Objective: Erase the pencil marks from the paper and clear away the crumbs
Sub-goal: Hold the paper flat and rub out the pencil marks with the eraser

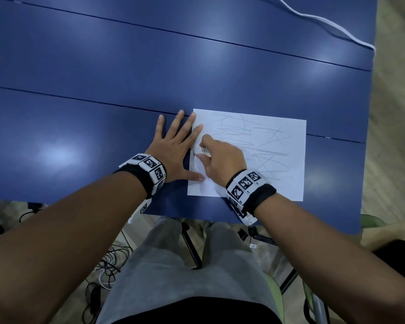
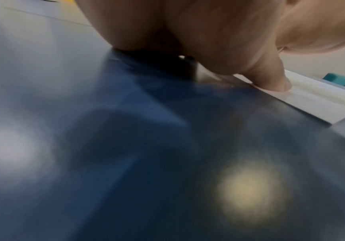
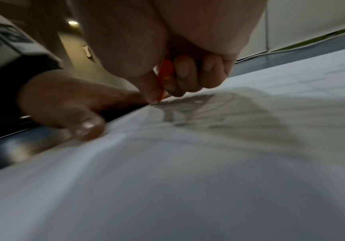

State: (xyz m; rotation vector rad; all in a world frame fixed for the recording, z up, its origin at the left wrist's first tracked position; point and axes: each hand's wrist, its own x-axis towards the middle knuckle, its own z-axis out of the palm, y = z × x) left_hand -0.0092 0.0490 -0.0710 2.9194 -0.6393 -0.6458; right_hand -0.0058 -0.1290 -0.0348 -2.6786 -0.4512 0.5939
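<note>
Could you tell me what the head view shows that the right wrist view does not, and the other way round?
Only the head view shows the whole sheet of paper with grey pencil marks across it, a barcode on the eraser, the blue table and a white cable. Only the right wrist view shows the eraser's orange sleeve and its tip on the paper near the left edge. Both show the right hand pinching the eraser and the left hand flat, with its thumb on the paper.

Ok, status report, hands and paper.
Left hand flat, pinning paper edge. Right hand pinching eraser on sheet. Scribbles remain. Nothing in the way.
</note>
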